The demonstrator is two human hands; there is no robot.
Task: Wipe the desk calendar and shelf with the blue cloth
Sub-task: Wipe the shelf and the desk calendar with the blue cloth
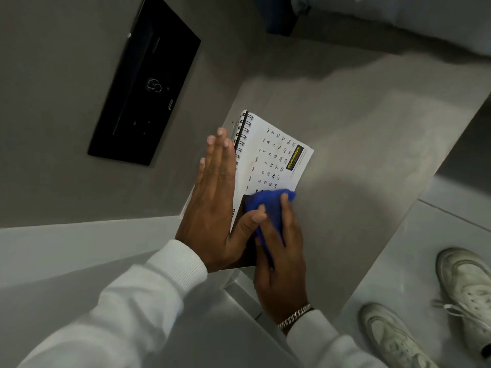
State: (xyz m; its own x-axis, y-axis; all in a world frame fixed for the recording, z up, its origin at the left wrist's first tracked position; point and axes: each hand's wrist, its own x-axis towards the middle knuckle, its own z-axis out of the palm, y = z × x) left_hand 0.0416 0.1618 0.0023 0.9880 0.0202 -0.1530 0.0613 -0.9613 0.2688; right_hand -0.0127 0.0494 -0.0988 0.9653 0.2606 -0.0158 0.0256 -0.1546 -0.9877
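Grey shelf [358,144] bears calendar [276,158]; left hand [212,197] flat, right hand [279,248] gripping blue cloth [268,205].

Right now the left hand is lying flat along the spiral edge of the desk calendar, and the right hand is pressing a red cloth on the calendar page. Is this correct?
Not quite: the cloth is blue, not red, as the head view shows. The rest holds: the left hand lies flat along the spiral edge of the desk calendar, and the right hand presses the cloth on the calendar page.
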